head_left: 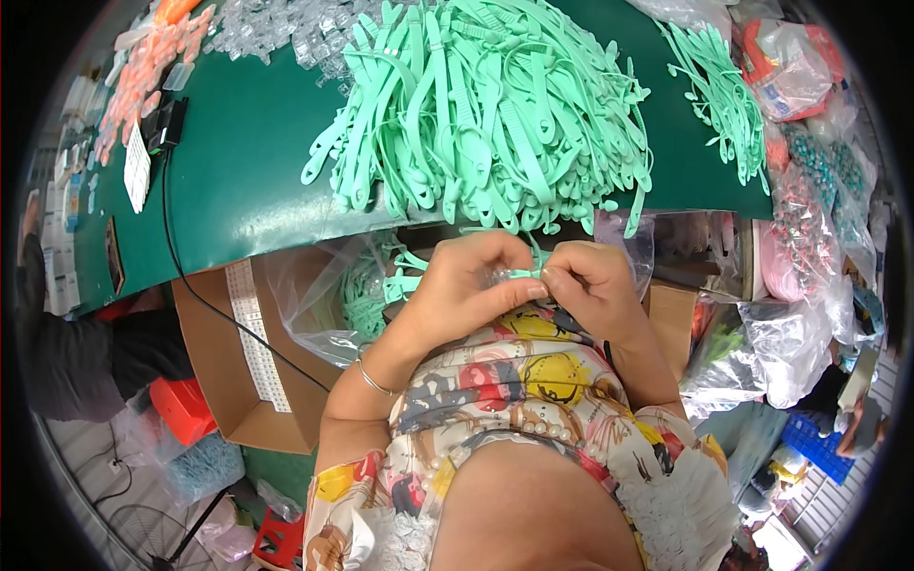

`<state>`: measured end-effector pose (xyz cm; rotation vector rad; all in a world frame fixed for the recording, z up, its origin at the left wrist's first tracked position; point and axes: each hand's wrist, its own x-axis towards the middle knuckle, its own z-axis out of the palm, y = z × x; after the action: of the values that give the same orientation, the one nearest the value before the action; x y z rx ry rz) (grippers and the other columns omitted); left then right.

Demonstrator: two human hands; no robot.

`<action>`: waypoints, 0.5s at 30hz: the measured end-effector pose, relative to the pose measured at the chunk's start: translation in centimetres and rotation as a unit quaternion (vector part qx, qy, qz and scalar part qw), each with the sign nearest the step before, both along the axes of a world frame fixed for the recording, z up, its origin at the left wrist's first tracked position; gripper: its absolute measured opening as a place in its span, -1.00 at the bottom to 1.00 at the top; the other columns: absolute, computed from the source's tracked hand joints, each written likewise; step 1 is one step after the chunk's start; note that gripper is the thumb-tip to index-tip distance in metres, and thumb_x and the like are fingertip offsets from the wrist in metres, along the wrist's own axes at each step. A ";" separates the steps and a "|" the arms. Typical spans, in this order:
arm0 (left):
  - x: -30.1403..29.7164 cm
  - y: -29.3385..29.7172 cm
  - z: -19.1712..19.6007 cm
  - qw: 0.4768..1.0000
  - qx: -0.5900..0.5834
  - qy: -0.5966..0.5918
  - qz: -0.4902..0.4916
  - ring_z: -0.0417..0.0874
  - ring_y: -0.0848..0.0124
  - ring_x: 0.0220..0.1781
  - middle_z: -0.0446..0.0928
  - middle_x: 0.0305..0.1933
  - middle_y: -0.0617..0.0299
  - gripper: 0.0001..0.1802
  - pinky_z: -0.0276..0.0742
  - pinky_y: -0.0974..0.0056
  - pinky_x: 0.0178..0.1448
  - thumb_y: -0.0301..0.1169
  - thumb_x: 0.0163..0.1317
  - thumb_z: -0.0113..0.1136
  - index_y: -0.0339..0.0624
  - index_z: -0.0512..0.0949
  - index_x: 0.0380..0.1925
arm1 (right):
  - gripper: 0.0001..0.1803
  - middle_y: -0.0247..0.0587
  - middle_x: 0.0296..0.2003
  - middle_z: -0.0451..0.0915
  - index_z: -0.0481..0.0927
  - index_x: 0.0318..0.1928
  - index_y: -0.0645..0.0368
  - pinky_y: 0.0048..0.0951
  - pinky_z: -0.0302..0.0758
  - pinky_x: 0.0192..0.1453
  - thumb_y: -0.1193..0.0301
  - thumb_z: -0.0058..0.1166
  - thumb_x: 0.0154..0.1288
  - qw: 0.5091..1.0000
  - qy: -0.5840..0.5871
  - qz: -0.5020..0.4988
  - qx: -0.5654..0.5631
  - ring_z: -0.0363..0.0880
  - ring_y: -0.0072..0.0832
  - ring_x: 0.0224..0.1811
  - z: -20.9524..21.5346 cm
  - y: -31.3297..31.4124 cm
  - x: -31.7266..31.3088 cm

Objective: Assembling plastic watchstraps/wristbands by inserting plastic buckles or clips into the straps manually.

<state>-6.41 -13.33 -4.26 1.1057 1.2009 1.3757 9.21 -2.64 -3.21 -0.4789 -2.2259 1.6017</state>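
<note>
1. While our left hand (466,281) and right hand (590,285) pinch one mint-green strap (522,273) together at the worktop's (248,181) near edge, we keep both grips clamped.
2. We steady it below the strap pile (495,105).

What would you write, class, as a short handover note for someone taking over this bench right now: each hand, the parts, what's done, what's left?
Left hand: closed on a small clear piece and a mint-green strap, just below the table edge.
Right hand: pinching the same strap from the other side.
Parts: big strap pile and clear pieces on the green table; a clear bag in the cardboard box holds more straps.
Done: seemingly the bagged straps.
Left: the table pile, apparently.
</note>
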 end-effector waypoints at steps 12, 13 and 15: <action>0.9 -0.5 -1.4 0.955 -0.065 -0.279 -0.078 0.34 0.59 -0.67 0.47 -0.64 0.21 -0.83 0.20 0.49 -0.59 -0.40 -0.05 0.11 -0.32 0.49 -0.59 | -0.85 -0.34 -0.71 0.38 0.41 -0.62 0.27 -0.58 0.19 -0.64 0.54 -0.06 0.07 0.930 0.153 0.061 -0.329 0.29 -0.64 -0.70 -2.5 -1.2 0.3; 1.1 -0.6 -1.5 0.944 -0.060 -0.315 -0.082 0.34 0.63 -0.65 0.47 -0.61 0.24 -0.86 0.20 0.52 -0.58 -0.43 0.02 0.09 -0.31 0.51 -0.55 | -0.86 -0.34 -0.74 0.35 0.42 -0.62 0.27 -0.58 0.19 -0.64 0.55 -0.05 0.05 0.912 0.179 0.062 -0.364 0.27 -0.64 -0.72 -2.7 -1.3 0.4; 1.1 -0.6 -1.4 0.931 -0.055 -0.351 -0.087 0.33 0.67 -0.64 0.48 -0.57 0.28 -0.89 0.20 0.56 -0.58 -0.46 0.09 0.07 -0.29 0.52 -0.50 | -0.91 -0.31 -0.68 0.37 0.46 -0.56 0.27 -0.58 0.23 -0.59 0.54 0.01 0.02 0.956 0.149 0.039 -0.249 0.31 -0.60 -0.67 -2.1 -0.8 0.4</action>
<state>-5.31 -13.97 -5.64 0.5379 0.6261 1.3732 9.57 -3.44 -5.35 -0.2515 -1.6327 2.1236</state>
